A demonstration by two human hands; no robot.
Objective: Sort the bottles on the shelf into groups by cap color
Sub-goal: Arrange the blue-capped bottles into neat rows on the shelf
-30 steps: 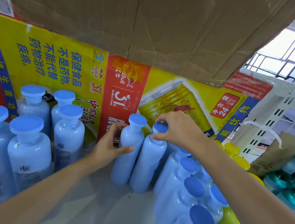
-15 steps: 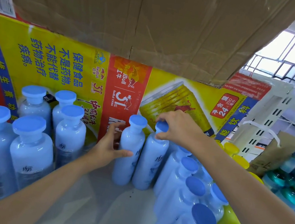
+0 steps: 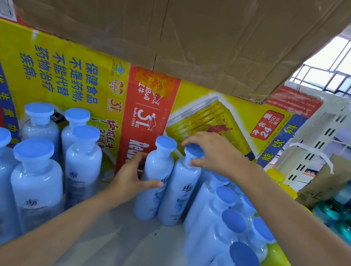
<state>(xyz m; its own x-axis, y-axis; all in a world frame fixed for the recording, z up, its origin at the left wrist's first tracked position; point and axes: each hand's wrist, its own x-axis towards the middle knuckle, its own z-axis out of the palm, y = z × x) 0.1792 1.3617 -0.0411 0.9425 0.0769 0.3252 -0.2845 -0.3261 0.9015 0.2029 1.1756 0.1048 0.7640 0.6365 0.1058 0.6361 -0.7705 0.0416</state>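
Observation:
Two pale blue bottles with blue caps stand side by side at the back of the shelf (image 3: 117,246). My left hand (image 3: 131,179) grips the body of the left bottle (image 3: 155,176), thumb across its front. My right hand (image 3: 210,153) pinches the blue cap of the right bottle (image 3: 179,194) from above. A row of several more blue-capped bottles (image 3: 223,225) runs toward me on the right. Another cluster of several blue-capped bottles (image 3: 34,169) stands on the left. Yellow-capped bottles (image 3: 276,176) sit behind and right of the row.
A yellow and red drink carton (image 3: 63,73) forms the back wall. A brown cardboard sheet (image 3: 167,14) overhangs the shelf. Teal-capped bottles (image 3: 346,221) fill the neighbouring bay on the right, beyond a white upright (image 3: 315,143).
Both hands have stayed on the same two bottles. The pair has shifted slightly; the left thumb now lies further across the left bottle's front.

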